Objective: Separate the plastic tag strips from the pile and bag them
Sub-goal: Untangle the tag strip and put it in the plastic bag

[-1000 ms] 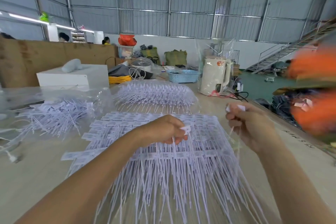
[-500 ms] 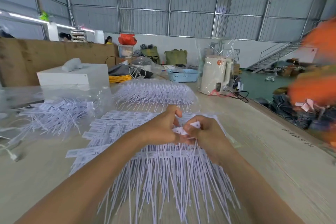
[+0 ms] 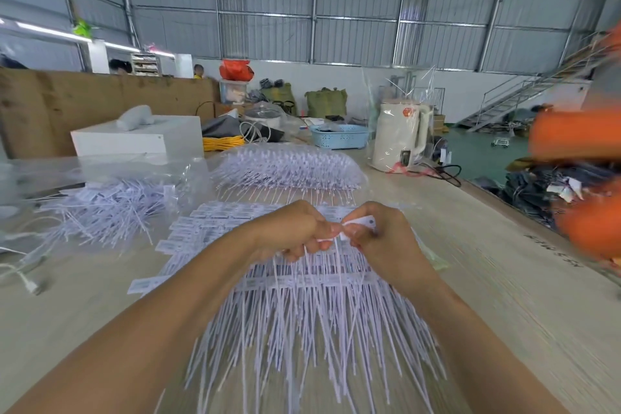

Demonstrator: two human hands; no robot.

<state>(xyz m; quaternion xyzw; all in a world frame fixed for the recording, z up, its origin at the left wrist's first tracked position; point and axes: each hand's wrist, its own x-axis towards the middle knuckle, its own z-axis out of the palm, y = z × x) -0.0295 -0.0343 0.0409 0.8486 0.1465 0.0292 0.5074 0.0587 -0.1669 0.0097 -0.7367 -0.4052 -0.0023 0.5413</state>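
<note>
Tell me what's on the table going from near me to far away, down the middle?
Spread of tag strips → left hand and right hand pinching a tag → clear bag of strips → blue basket.

A: Item one: a white box (image 3: pixel 134 139) at the far left of the table (image 3: pixel 504 279), a pale rounded object (image 3: pixel 134 117) resting on top.

B: Noted. Beside it, a coil of yellow cable (image 3: pixel 223 143), then a blue perforated basket (image 3: pixel 339 136).

A: Item four: a cream electric kettle (image 3: pixel 398 138) wrapped in clear film, a black cord (image 3: pixel 443 173) trailing from its base.

B: Background: a brown board partition (image 3: pixel 100 104), green bags (image 3: pixel 326 102), an orange sack (image 3: pixel 235 70), a metal staircase (image 3: pixel 524 94) at the right.
</note>
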